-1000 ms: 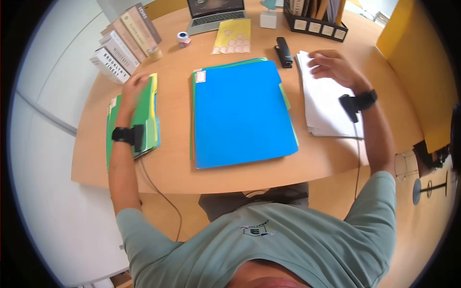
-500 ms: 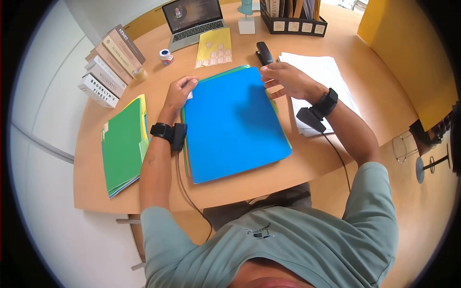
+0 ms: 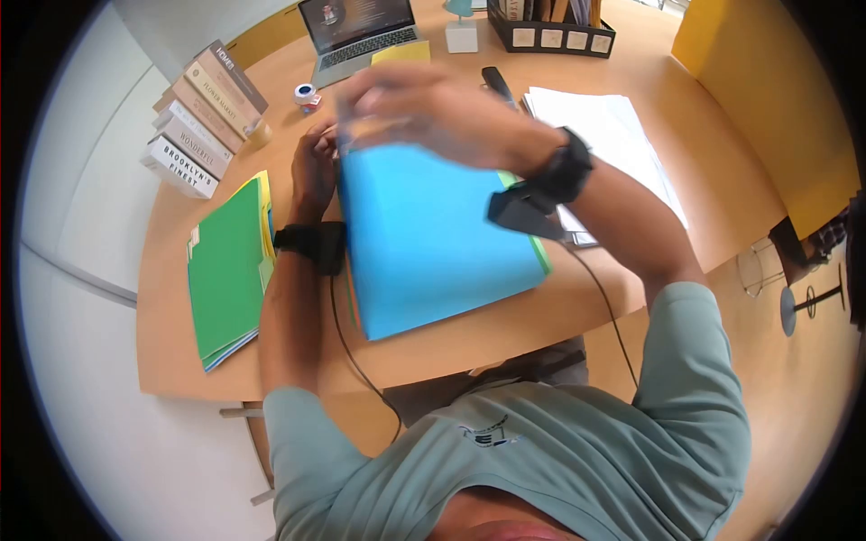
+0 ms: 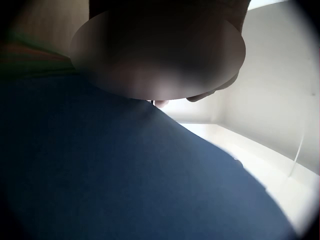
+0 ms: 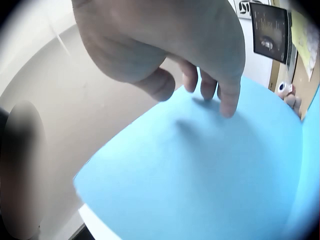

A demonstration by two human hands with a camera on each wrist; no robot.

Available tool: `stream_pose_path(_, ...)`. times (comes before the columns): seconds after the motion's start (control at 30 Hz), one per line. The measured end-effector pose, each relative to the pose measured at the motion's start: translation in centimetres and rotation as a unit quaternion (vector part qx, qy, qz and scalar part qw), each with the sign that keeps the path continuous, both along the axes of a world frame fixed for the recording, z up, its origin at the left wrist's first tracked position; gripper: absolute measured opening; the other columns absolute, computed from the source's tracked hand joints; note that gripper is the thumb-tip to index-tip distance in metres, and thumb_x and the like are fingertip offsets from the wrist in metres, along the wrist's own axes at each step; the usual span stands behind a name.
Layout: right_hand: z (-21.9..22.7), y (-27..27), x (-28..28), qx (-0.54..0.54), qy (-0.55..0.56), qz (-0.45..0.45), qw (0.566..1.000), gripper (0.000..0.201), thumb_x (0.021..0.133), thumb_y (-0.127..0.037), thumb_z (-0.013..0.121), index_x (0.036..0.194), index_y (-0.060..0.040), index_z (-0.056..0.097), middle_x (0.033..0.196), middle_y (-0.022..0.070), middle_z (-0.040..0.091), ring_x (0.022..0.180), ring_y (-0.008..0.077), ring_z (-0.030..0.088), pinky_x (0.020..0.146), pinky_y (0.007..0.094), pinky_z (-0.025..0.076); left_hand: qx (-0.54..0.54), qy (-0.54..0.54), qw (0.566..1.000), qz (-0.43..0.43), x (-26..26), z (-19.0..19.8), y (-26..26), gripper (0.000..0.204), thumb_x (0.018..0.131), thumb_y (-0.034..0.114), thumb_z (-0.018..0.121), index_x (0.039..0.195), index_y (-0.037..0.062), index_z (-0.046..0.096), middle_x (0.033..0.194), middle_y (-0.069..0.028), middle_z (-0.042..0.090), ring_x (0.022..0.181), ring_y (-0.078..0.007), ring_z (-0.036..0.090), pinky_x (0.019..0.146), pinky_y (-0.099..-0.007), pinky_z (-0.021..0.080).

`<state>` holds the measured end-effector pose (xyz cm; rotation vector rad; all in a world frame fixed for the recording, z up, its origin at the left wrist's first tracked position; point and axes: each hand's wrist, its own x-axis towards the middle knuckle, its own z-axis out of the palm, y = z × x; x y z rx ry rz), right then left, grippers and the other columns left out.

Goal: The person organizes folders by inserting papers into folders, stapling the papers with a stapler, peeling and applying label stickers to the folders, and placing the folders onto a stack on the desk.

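Observation:
The blue folder (image 3: 433, 234) lies on the desk in the head view, its cover raised at the left; a light blue face fills much of the right wrist view. My right hand (image 3: 433, 117), blurred, is over the folder's upper left part. In the right wrist view its fingers (image 5: 229, 102) hang relaxed against the light blue cover (image 5: 200, 165), thumb near the edge. My left hand (image 3: 314, 171) is at the folder's upper left edge, fingers loosely bent. A dark blue surface (image 4: 90, 160) fills the left wrist view, with the left hand blurred above.
Green folders (image 3: 225, 279) lie at the left, below upright books (image 3: 203, 117). White paper (image 3: 600, 135) is at the right, beside the stapler (image 3: 496, 83). A tape roll (image 3: 307, 96), laptop (image 3: 365, 41), white block (image 3: 462, 36) and black file box (image 3: 559, 38) stand at the back.
My right hand has moved left across the folder, and the blue cover has swung up toward the left. The left hand has come from the green folders to the blue folder's left edge.

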<state>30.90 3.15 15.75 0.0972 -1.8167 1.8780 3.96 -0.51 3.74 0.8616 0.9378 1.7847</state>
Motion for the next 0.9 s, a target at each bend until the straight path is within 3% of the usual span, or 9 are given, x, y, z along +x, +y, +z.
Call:
stream_pose_path(0.13,0.1,-2.5,0.3,0.249,-0.147,0.088,0.953,0.032,0.096,-0.017,0.056,0.124,0.0001,0.056,0.120,0.0097,0.061,0.112,0.0180,0.056,0.097,0.0326,0.047,0.186,-0.020,0.963,-0.196,-4.3,-3.1,0.3,0.040,0.098,0.032,0.050,0.120,-0.0011,0.054,0.103,-0.0073,0.060,0.099,-0.0218,0.052,0.091,-0.0336,0.040)
stream_pose_path(0.23,-0.9,-0.4,2.9,0.372,-0.176,0.049,0.910,0.032,0.095,-0.018,0.060,0.121,0.0003,0.059,0.119,0.0097,0.062,0.111,0.0181,0.059,0.094,0.0327,0.048,0.248,0.002,0.929,-0.275,-6.9,-5.0,1.3,0.040,0.098,0.032,0.050,0.120,-0.0007,0.054,0.102,-0.0075,0.059,0.103,-0.0236,0.050,0.094,-0.0356,0.038)
stream_pose_path(0.3,-2.1,3.3,6.1,0.373,-0.218,-0.069,0.899,0.028,0.092,-0.017,0.063,0.115,-0.0002,0.061,0.106,0.0098,0.067,0.103,0.0196,0.063,0.091,0.0316,0.050,0.270,-0.036,0.934,-0.232,-4.2,-4.9,0.2,0.039,0.097,0.032,0.050,0.117,-0.0012,0.053,0.099,-0.0080,0.058,0.103,-0.0254,0.050,0.096,-0.0383,0.036)
stream_pose_path(0.4,-3.5,10.9,13.2,0.441,-0.348,-0.295,0.773,0.022,0.091,-0.015,0.063,0.106,0.0006,0.061,0.091,0.0114,0.066,0.085,0.0198,0.063,0.078,0.0323,0.050,0.276,-0.067,0.929,-0.238,-5.4,-6.8,1.3,0.040,0.097,0.034,0.050,0.116,-0.0013,0.053,0.100,-0.0087,0.056,0.102,-0.0264,0.049,0.096,-0.0381,0.034)
stream_pose_path(0.5,-6.3,18.0,22.5,0.465,-0.467,-0.455,0.599,0.050,0.080,-0.042,0.073,0.095,0.0045,0.062,0.079,0.0110,0.064,0.072,0.0196,0.062,0.066,0.0348,0.050,0.281,-0.047,0.925,-0.252,-7.3,-7.5,2.5,0.041,0.097,0.035,0.051,0.115,-0.0015,0.053,0.102,-0.0096,0.055,0.103,-0.0269,0.048,0.097,-0.0376,0.034)
stream_pose_path(0.57,-5.8,18.1,25.2,0.420,-0.588,-0.412,0.556,0.062,0.071,-0.055,0.076,0.076,0.0056,0.062,0.066,0.0113,0.060,0.063,0.0206,0.061,0.058,0.0345,0.048,0.277,-0.037,0.926,-0.252,-6.9,-7.3,2.0,0.041,0.097,0.035,0.051,0.116,-0.0017,0.053,0.102,-0.0102,0.055,0.104,-0.0269,0.048,0.097,-0.0377,0.034)
stream_pose_path(0.63,-6.5,17.3,26.0,0.370,-0.625,-0.412,0.550,0.062,0.071,-0.055,0.077,0.065,0.0041,0.060,0.057,0.0113,0.055,0.056,0.0220,0.058,0.055,0.0348,0.045,0.263,-0.041,0.930,-0.254,-6.3,-6.9,1.5,0.041,0.097,0.035,0.051,0.116,-0.0019,0.053,0.102,-0.0109,0.054,0.104,-0.0265,0.047,0.096,-0.0377,0.034)
stream_pose_path(0.77,-9.2,19.2,27.2,0.284,-0.576,-0.465,0.610,0.052,0.074,-0.046,0.077,0.070,0.0032,0.059,0.066,0.0114,0.057,0.063,0.0193,0.057,0.057,0.0341,0.045,0.268,-0.028,0.924,-0.271,-5.7,-6.3,1.0,0.043,0.097,0.034,0.050,0.120,-0.0025,0.052,0.105,-0.0112,0.053,0.107,-0.0267,0.045,0.099,-0.0388,0.034)
stream_pose_path(0.9,-10.2,19.9,27.7,0.298,-0.525,-0.514,0.609,0.037,0.080,-0.033,0.072,0.080,0.0024,0.060,0.070,0.0087,0.058,0.066,0.0174,0.056,0.058,0.0340,0.044,0.250,-0.019,0.916,-0.312,-6.5,-6.0,0.9,0.044,0.098,0.034,0.049,0.122,-0.0024,0.050,0.108,-0.0107,0.052,0.111,-0.0270,0.043,0.104,-0.0414,0.032)
